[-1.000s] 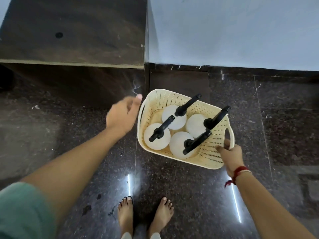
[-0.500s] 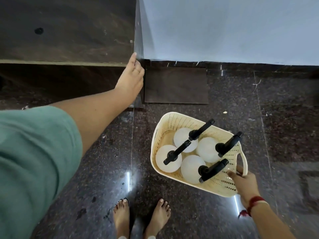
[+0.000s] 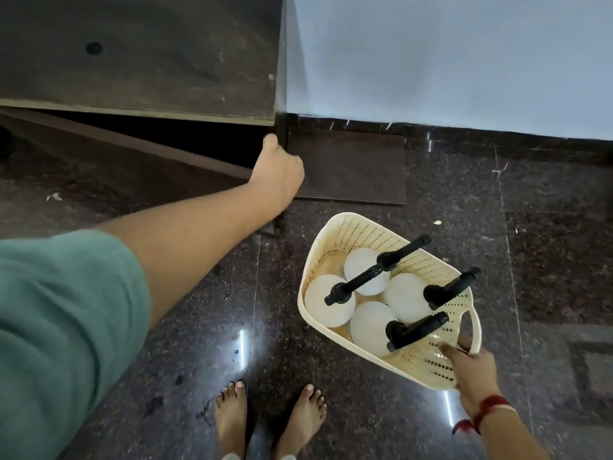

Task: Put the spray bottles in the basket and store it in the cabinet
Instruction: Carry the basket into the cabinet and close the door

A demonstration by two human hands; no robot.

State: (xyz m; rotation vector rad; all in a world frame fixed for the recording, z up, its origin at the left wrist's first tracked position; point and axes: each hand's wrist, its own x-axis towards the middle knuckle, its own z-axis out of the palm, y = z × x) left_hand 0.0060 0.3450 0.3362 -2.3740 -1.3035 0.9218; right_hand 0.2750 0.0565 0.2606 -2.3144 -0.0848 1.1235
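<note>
Basket (image 3: 381, 234) hangs from your right hand (image 3: 471, 370), whose fingers (image 3: 446, 348) are curled through the handle at its near corner; it tilts, with the far end lower, and I cannot tell whether that end touches the floor (image 3: 365, 410). All four spray bottles (image 3: 403, 297) stand inside it, white bodies close together and black trigger heads pointing up and to the right, so the loading part looks done and storing is what remains.

Your left hand (image 3: 277, 175) is closed on the edge of the cabinet door (image 3: 116, 161), thumb on top, and the door stands only partly open on a dark interior below the cabinet (image 3: 139, 61) top.

Here is what could go wrong. The basket is held from one corner only, so a quick swing toward the opening could tip it further and let a bottle topple or slide out over the low rim. The trigger heads stick up above the rim and could catch on the cabinet's upper edge if you push the basket in tilted or too high. The gap looks too narrow for the basket as it stands; forcing it through would knock the door or the bottles. Your bare feet (image 3: 232, 413) are just beside the basket, so a dropped bottle would land close to them. Open the door wider first, then level the basket.
</note>
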